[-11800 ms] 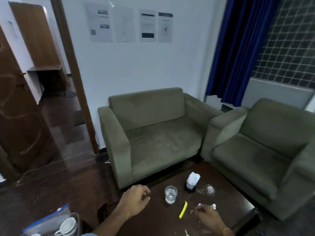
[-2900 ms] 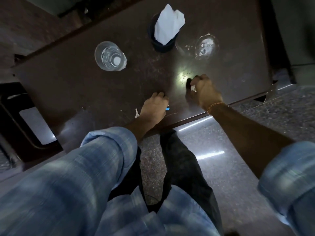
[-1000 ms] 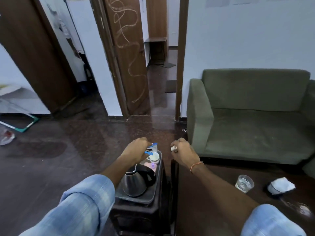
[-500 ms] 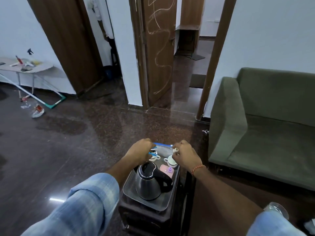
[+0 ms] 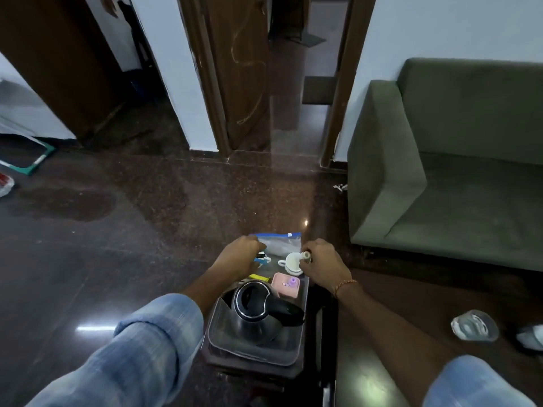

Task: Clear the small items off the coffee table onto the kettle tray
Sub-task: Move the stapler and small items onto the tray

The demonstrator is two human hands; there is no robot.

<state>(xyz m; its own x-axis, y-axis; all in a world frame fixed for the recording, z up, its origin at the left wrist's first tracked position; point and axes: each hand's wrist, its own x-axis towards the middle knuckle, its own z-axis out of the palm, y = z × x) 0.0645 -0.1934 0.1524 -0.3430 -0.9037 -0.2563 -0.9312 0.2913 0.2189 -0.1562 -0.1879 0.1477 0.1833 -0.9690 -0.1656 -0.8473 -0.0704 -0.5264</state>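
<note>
Kettle tray (image 5: 223, 327) is crowded at its far edge. Our left hand (image 5: 239, 258) grips small items (image 5: 261, 257); our right hand (image 5: 321, 265) pinches a small white piece (image 5: 305, 255) over the cup (image 5: 292, 263).

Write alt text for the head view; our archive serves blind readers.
Both hands reach over the far end of a kettle tray: the left hand holds small blue items, the right hand pinches a small white piece above a white cup. A kettle stands nearer.
</note>
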